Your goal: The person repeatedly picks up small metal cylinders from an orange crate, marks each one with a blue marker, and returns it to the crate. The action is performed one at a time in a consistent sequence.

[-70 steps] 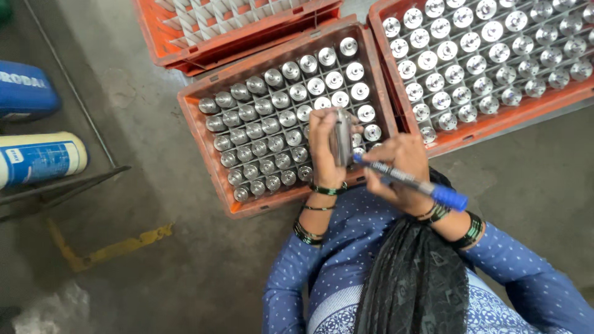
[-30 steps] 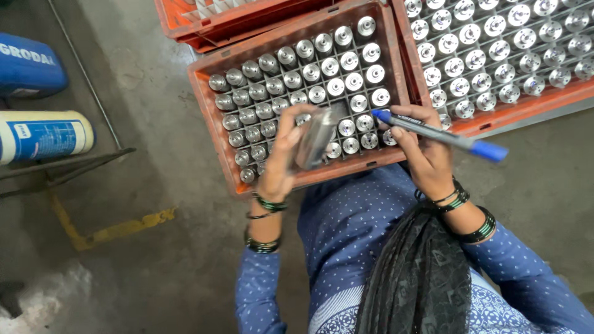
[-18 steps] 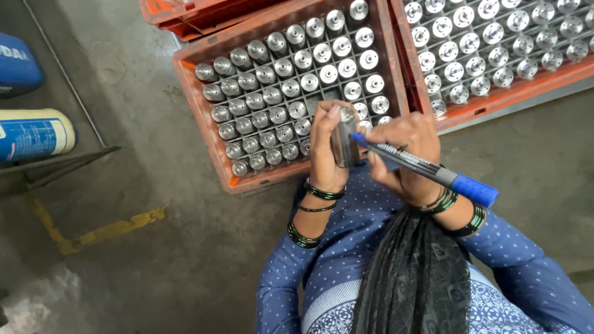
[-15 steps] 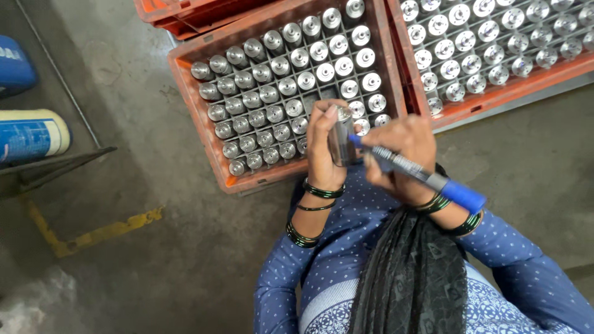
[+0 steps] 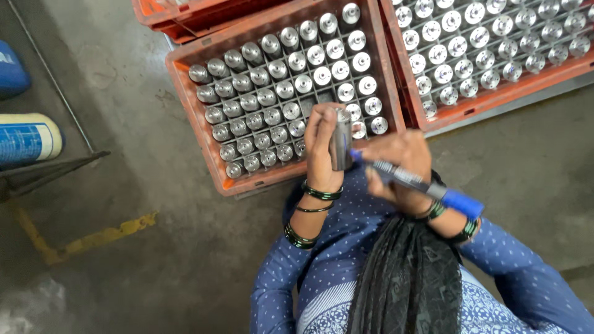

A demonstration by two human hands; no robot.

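Starting at my left, the left hand (image 5: 323, 143) is curled shut around a metal cylinder (image 5: 340, 143), holding it upright just above the near edge of the orange crate (image 5: 185, 105), whose grid is packed with matching cylinders (image 5: 272, 80) standing on end. One grid cell near the raised piece looks vacant, though I can't be sure. Moving right, the right hand (image 5: 399, 168) is closed in a writing grip on a blue-capped marker (image 5: 427, 185), and the tip sits against the side of the cylinder.

I judge the step in hand to be marking this one part. The next move, as I read it, calls for a steady left hand so the stroke stays clean, with the pen tip kept on the curved face without skidding.

Further right, a second orange crate (image 5: 495, 108) holds more shiny round parts (image 5: 470, 49), well apart from both hands.
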